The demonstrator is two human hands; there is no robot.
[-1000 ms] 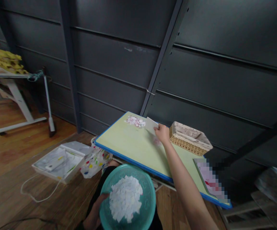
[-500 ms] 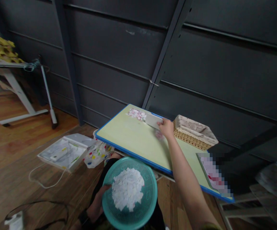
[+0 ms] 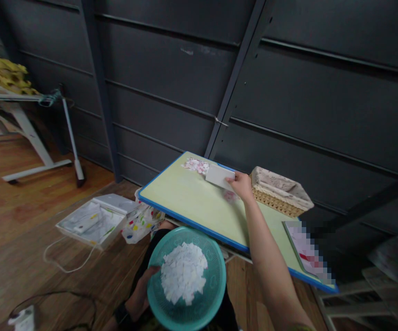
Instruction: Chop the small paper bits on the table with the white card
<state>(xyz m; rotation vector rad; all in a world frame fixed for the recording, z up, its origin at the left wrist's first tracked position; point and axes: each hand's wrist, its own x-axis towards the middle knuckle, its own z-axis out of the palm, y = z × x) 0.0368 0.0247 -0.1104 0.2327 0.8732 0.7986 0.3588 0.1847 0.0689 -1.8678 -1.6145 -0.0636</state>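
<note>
My left hand (image 3: 144, 287) grips the left rim of a round teal plastic basket (image 3: 216, 276) resting at my lap. Inside the basket lies a heap of small white paper-like pieces (image 3: 183, 273). My right hand (image 3: 241, 185) is closed on the right end of a flat light-grey rectangular board (image 3: 219, 176), held over the far part of a pale-yellow table (image 3: 185, 197) with a blue edge. Beside the board's left end is a pile of white and pink bits (image 3: 195, 165). A pinkish patch (image 3: 231, 196) shows below the board, just left of my wrist.
A cloth-lined wicker basket (image 3: 278, 193) stands at the table's back right, with a partly pixelated flat item (image 3: 305, 250) nearer. On the floor at left are an open white box (image 3: 92, 223), a dotted plastic bag (image 3: 140, 223) and a power strip (image 3: 25, 319). A dark panelled wall rises behind.
The board in my right hand has shifted slightly left and shows more of its face. My left hand and the teal basket stay in place.
</note>
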